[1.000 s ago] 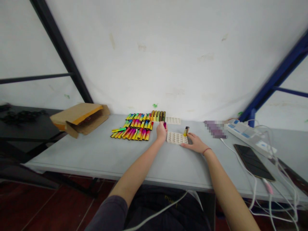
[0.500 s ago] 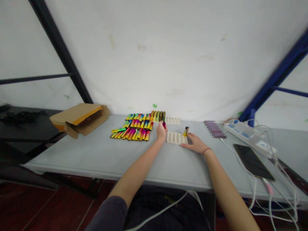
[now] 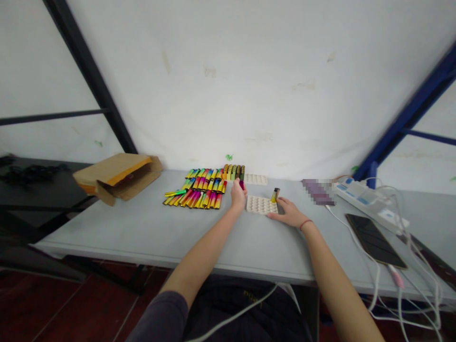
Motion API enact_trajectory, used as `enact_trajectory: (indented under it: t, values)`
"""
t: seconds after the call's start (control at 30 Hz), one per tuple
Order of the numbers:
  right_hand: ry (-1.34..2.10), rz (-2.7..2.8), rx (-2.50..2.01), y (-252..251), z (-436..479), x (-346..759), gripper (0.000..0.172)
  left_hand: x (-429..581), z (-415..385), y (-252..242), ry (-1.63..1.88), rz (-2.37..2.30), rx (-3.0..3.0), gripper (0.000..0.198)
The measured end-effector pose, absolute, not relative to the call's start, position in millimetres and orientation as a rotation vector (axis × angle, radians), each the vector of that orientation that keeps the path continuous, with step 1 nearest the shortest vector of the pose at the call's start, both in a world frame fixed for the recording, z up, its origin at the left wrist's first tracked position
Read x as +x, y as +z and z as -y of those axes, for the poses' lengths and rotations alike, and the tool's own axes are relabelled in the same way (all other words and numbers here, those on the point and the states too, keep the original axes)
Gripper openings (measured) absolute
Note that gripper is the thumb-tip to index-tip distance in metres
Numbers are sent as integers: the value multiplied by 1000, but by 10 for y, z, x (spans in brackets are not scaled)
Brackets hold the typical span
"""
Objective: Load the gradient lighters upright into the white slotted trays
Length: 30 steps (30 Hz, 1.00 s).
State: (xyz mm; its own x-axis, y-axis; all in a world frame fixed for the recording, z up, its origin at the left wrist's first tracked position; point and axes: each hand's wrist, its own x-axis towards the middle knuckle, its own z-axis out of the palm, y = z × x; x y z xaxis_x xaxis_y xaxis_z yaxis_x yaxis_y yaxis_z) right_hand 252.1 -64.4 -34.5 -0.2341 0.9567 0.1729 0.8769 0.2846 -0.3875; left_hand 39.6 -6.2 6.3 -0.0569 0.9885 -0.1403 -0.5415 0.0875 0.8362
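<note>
Your right hand [image 3: 291, 213] is spread at the right end of the pale tray [image 3: 261, 205], beside an upright gold tube [image 3: 275, 195]. Left of that tray, your left hand [image 3: 237, 195] grips a purple tube [image 3: 242, 185]. Beyond it lies a second tray [image 3: 257, 179].

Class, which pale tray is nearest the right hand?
The front tray, by the right hand, with one tube standing at its far corner; the back tray lies nearer the wall.

Bare table [image 3: 256, 247] lies before the tray [image 3: 261, 205]; an upright tube [image 3: 275, 195] blocks its far-right corner.
</note>
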Motion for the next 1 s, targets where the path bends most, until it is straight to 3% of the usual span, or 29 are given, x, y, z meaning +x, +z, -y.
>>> enact_trajectory:
  t: [0.27, 0.7, 1.0]
  values:
    - [295, 2202, -1645, -351, 634, 2527, 68, 391, 99, 110, 1317, -863, 707, 53]
    - [312, 2205, -1672, -327, 646, 2526, 71, 406, 89, 111, 1324, -932, 699, 47]
    - [291, 2193, -1630, -330, 655, 2514, 63, 383, 88, 107, 1300, -877, 735, 47]
